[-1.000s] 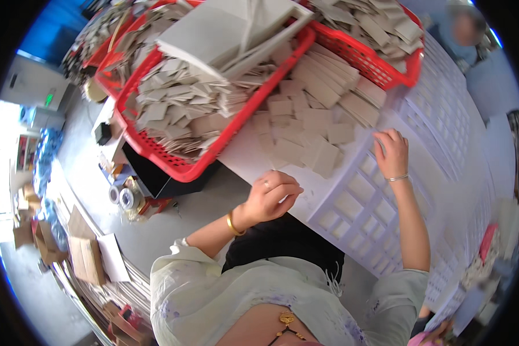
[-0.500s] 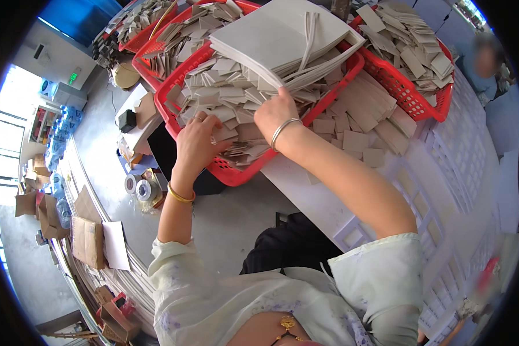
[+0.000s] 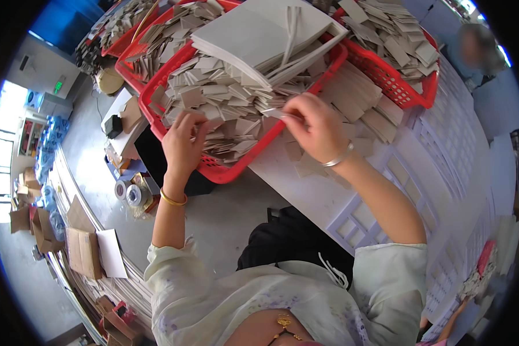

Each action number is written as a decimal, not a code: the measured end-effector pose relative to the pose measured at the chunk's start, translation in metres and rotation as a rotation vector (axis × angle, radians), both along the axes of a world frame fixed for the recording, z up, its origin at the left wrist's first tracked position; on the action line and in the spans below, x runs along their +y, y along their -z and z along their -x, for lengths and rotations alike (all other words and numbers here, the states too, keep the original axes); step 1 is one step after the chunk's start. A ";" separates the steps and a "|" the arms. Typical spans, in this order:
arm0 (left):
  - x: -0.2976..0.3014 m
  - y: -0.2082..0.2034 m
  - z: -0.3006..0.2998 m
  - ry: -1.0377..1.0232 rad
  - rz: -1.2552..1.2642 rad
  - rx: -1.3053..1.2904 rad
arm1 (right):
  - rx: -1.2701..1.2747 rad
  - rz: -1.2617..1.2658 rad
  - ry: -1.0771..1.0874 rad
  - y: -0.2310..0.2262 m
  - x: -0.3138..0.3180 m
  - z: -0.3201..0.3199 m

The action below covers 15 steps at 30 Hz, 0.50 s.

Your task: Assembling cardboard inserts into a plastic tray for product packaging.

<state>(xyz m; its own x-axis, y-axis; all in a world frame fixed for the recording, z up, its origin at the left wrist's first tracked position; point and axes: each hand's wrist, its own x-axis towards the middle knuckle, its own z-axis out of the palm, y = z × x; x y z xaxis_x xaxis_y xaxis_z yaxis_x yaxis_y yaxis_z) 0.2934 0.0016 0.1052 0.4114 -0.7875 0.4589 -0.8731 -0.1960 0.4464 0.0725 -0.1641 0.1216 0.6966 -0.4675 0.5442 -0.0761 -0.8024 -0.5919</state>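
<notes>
A red plastic basket (image 3: 232, 173) heaped with small grey cardboard pieces (image 3: 216, 92) stands in front of me. Across its far part lies a stack of large grey-white sheets (image 3: 259, 32) with loose narrow strips on top. Over the basket's near right rim, my right hand (image 3: 318, 128) pinches a small pale cardboard piece (image 3: 275, 113) between thumb and fingers. My left hand (image 3: 183, 144) is at the near left rim, its fingers curled in over the pile. Whatever its fingertips grip is too hidden to make out.
More red baskets (image 3: 406, 92) of cardboard pieces stand behind and to the right. Flat cardboard pieces (image 3: 360, 98) and pale lattice frames (image 3: 398, 190) lie on the white table (image 3: 282, 173). Tape rolls (image 3: 134, 195) and boxes (image 3: 83, 252) are at left; another person (image 3: 473, 52) sits far right.
My right hand has left the edge of the sheet stack and come down to the right, now with a small piece in it. The left hand's fingers have closed in more.
</notes>
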 end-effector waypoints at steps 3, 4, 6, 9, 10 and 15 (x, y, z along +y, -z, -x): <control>0.002 0.014 -0.002 0.017 0.160 0.032 | -0.058 -0.241 0.159 0.012 -0.015 0.070; 0.000 0.018 0.000 0.033 0.199 0.122 | -0.063 -0.296 0.223 0.021 -0.022 0.098; -0.002 0.016 0.018 0.073 0.261 0.181 | -0.052 -0.387 0.385 0.041 -0.031 0.157; -0.001 -0.002 0.060 0.184 0.386 0.345 | -0.082 -0.476 0.508 0.055 -0.037 0.230; 0.000 -0.008 0.077 0.256 0.381 0.350 | -0.078 -0.475 0.552 0.060 -0.037 0.250; -0.061 0.018 0.173 0.683 0.287 0.702 | -0.094 -0.607 0.788 0.090 -0.021 0.332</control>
<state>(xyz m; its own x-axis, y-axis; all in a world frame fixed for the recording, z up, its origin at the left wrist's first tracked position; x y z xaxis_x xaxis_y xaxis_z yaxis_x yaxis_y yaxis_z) 0.1205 -0.0596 0.0867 0.1643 -0.8529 0.4955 -0.2818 0.4408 0.8522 -0.2598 -0.1848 0.0311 0.0344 -0.9947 0.0973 -0.3886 -0.1030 -0.9156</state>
